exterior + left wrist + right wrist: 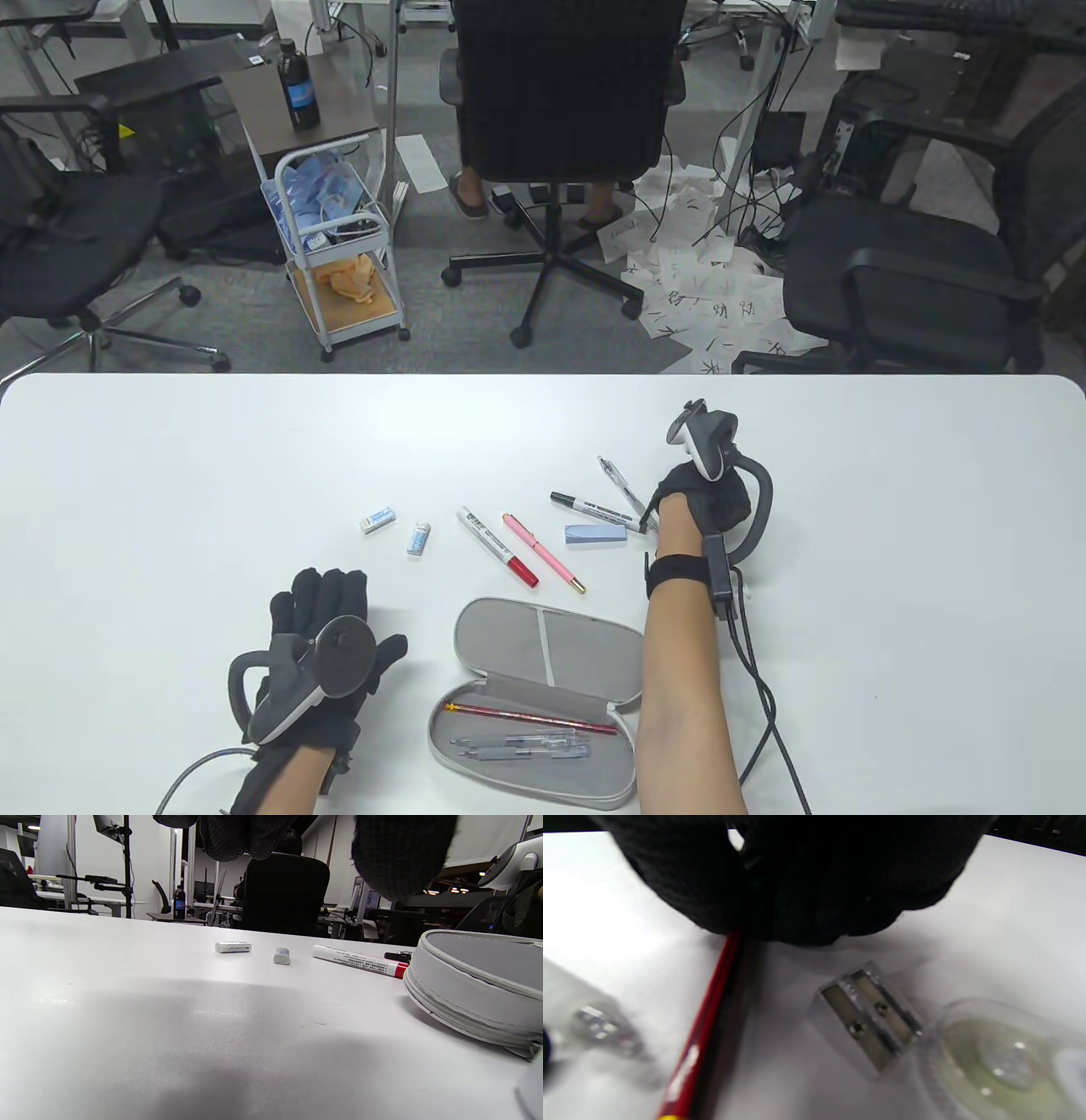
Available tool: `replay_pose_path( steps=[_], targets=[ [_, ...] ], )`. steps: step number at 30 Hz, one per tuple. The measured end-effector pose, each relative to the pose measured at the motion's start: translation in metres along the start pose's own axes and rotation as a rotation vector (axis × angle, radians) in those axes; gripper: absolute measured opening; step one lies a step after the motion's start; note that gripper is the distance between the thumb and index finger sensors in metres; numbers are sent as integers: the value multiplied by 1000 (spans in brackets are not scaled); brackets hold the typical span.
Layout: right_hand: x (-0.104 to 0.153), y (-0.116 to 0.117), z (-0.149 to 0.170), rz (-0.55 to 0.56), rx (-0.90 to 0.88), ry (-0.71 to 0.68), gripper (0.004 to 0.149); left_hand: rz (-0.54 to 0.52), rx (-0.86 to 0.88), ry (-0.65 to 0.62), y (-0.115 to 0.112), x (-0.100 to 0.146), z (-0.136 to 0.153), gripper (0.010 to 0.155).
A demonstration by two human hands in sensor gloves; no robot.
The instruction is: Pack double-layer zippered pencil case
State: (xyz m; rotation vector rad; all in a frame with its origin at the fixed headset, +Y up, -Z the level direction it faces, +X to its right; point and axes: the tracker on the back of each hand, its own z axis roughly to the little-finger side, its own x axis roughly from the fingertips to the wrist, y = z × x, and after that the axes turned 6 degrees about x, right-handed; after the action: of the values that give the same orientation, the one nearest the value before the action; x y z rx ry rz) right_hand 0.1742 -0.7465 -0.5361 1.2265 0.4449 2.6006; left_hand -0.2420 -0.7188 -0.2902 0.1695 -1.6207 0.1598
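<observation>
Lying open, pencil case runs left-right (left hand flat, right hand gripping red pencil).

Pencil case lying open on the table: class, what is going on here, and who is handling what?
A person in sensor gloves is packing the open grey pencil case, which already holds a red pencil and a few pens. The right hand reaches past the case, its fingers closed around another red pencil beside a metal sharpener. The left hand rests flat on the table, holding nothing. Two erasers, markers and a pink pen remain outside.
</observation>
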Motion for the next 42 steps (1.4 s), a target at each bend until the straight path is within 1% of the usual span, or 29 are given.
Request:
replay_pose_path(
  steps=[4, 8, 10, 12, 14, 16, 17, 19, 20, 21, 22, 23, 24, 25, 26, 28, 30, 33, 34, 37, 39, 42],
  targets=[
    [1, -2, -1, -3, 39, -13, 44, -5, 9, 9, 3, 1, 3, 89],
    [3, -6, 5, -21, 14, -47, 44, 9, 27, 23, 3, 0, 7, 89],
    [9, -15, 12, -12, -44, -82, 44, 15, 33, 26, 3, -1, 8, 89],
    [19, -30, 19, 41, -78, -142, 44, 17, 34, 25, 3, -1, 8, 89],
    [39, -47, 26, 107, -155, -247, 44, 18, 35, 21, 4, -1, 8, 89],
    [66, -60, 34, 176, -246, -393, 44, 13, 35, 16, 5, -1, 6, 89],
    [92, -65, 37, 226, -310, -502, 44, 7, 33, 12, 6, 0, 5, 89],
    [126, -63, 38, 307, -327, -625, 44, 4, 30, 8, 7, 0, 5, 89],
    [150, -59, 35, 360, -298, -801, 44, 1, 29, 7, 7, 1, 4, 89],
    [164, -55, 33, 386, -262, -901, 44, 2, 27, 6, 6, 0, 4, 89],
    [189, -47, 32, 398, -208, -977, 44, 9, 21, 7, 5, 0, 3, 89],
    [211, -36, 30, 406, -168, -1050, 44, 17, 15, 7, 5, -1, 3, 89],
    [228, -22, 26, 407, -124, -1161, 44, 20, 11, 8, 4, -1, 3, 89],
    [247, -5, 21, 382, -55, -1245, 44, 20, 8, 8, 4, 0, 3, 89],
    [261, 11, 18, 368, 12, -1290, 44, 19, 5, 9, 4, 0, 3, 89],
    [285, 44, 11, 377, 208, -1371, 43, 22, -1, 7, 5, 1, 3, 89],
    [299, 68, 7, 395, 352, -1413, 43, 6, -1, -10, 9, 1, 3, 88],
    [310, 89, 5, 392, 463, -1454, 42, -21, 13, -14, 13, 3, 3, 88],
    [313, 92, 6, 385, 493, -1454, 42, -20, 14, -14, 13, 3, 3, 88],
    [321, 100, 9, 409, 566, -1485, 42, -14, 7, -14, 13, 4, 3, 88],
    [324, 103, 11, 392, 614, -1488, 42, -10, 10, -14, 13, 3, 3, 88],
    [325, 106, 12, 385, 629, -1494, 42, -1, 6, -12, 12, 3, 2, 88]
  ],
)
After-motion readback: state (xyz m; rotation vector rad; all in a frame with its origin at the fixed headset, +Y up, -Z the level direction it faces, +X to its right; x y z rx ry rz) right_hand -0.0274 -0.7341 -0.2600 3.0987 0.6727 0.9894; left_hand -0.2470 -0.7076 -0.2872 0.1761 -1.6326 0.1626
